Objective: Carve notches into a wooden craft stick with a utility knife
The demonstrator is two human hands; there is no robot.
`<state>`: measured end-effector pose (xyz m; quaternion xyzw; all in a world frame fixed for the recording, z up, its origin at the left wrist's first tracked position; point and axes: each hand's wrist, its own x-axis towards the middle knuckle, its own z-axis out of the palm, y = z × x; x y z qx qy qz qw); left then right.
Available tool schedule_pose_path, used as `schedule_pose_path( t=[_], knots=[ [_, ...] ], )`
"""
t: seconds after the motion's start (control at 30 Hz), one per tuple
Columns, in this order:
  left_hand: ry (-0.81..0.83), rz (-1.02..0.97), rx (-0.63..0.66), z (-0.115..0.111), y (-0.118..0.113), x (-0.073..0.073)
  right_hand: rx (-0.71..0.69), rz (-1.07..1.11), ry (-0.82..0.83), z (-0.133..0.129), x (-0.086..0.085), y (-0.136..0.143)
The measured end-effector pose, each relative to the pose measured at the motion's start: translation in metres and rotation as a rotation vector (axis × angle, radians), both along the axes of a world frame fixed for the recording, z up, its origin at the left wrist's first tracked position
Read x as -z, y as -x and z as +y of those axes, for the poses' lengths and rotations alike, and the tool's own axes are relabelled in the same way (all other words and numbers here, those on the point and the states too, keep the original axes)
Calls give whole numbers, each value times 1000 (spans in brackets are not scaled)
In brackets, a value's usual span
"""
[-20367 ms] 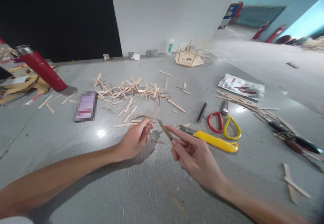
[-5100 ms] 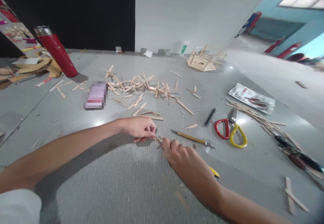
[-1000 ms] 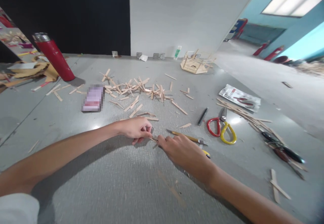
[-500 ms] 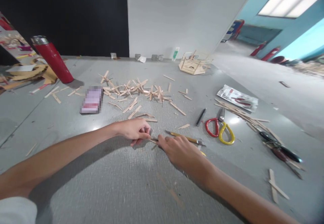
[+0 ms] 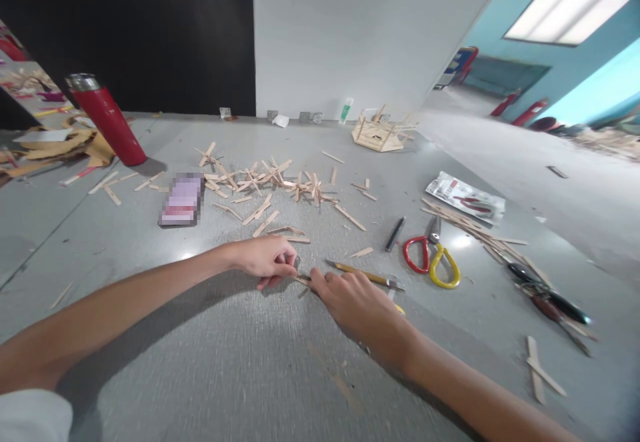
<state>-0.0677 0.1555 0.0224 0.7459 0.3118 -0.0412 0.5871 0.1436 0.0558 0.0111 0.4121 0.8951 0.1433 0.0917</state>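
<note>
Near the middle of the grey table, my left hand (image 5: 270,260) has its fingers closed on one end of a thin wooden stick (image 5: 303,281). The stick's other end goes under the fingers of my right hand (image 5: 345,294), which are curled and pressed low over it. Just beyond my right hand lies a knife with a yellowish handle (image 5: 367,274). A few loose wooden pieces (image 5: 290,234) rest beyond my left hand. Part of something yellow (image 5: 400,309) shows beside my right hand, mostly hidden.
Many wooden sticks (image 5: 270,177) lie scattered farther back. A phone (image 5: 181,199) and a red bottle (image 5: 111,122) are at left. Red-and-yellow scissors (image 5: 436,237), a black pen (image 5: 395,233), a packet (image 5: 466,198) and dark-handled tools (image 5: 550,295) lie right. A wooden frame (image 5: 379,133) stands at the back.
The view has shifted slightly, so objects on the right appear a little farther left. Both hands remain around the same stick, in nearly the same pose.
</note>
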Motion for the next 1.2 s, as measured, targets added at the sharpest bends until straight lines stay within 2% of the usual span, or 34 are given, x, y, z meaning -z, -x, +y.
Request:
schedule_pose_path(
  t=[0.37, 0.5, 0.77, 0.93, 1.07, 1.2],
  knots=[
    [9, -13, -19, 1, 2, 10, -67, 18, 83, 7, -9, 2],
    [-3, -3, -10, 1, 2, 9, -59, -18, 54, 4, -13, 7],
    [9, -11, 2, 2, 2, 6, -46, -34, 43, 2, -11, 9],
    [22, -13, 3, 2, 2, 5, -67, 79, 107, 9, -6, -2],
    [24, -23, 10, 2, 2, 6, -24, 137, 142, 10, -4, -5],
    [25, -6, 11, 2, 1, 5, 29, 81, 144, 6, -7, -1]
  ],
)
